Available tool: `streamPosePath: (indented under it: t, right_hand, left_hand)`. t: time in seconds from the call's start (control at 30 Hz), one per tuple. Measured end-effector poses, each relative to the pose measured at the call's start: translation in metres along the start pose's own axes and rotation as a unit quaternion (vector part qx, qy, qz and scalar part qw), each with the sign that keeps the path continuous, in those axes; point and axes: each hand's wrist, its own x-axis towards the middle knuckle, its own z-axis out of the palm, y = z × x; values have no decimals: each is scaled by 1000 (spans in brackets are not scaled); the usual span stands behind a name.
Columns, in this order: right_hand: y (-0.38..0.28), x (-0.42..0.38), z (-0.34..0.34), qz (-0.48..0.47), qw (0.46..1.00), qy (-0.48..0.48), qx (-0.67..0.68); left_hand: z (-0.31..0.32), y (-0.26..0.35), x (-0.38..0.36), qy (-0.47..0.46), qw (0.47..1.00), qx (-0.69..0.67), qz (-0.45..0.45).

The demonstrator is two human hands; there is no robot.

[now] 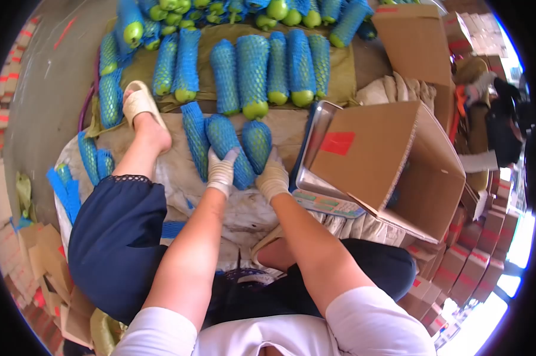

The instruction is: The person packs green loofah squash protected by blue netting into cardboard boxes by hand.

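Observation:
Both my hands wear pale knitted gloves. My left hand (221, 171) is wrapped round the lower right side of a long green gourd (223, 135) in a blue foam net, lying on the pale cloth. With my right hand (274, 177) I grip a shorter netted gourd (257, 144) just beside it; the fingers are partly hidden. Left of these, a third slim netted gourd (195, 139) touches or nearly touches the first one. Beyond them stands a row of netted gourds, among them a thick one (253, 74) with its bare green end towards me.
An open cardboard box (369, 148) lies tilted on a metal-topped scale (324, 199) to my right. Loose blue nets (66, 193) and a few netted gourds are at the left. More gourds are heaped at the back. Stacked cartons (467, 270) and another person's gloved hand (480, 86) appear at far right.

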Motion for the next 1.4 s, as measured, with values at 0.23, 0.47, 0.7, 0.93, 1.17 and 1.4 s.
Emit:
streamPosePath:
  t: [0.23,0.47,0.7,0.93,1.17,1.4]
  right_hand:
    - [-19,-62,-78,3,932,-166,322]
    - [12,-221,-270,-312,791,-211,482]
    - [118,-220,-373,-336,928,134,89]
    - [135,-201,-325,-350,817,311,338]
    - [149,-213,-311,-333,597,476,553]
    - [161,-214,-325,-340,591,496,538]
  left_hand:
    - [-44,-21,-14,-45,999,-21,-20]
    - [-68,-21,-18,-97,992,-52,-65]
    - [-42,61,-60,-19,999,45,10]
    - [-14,165,-171,-232,967,-1,108]
    - [82,268,-265,-426,769,222,421]
    - [137,282,-300,-441,597,402,536]
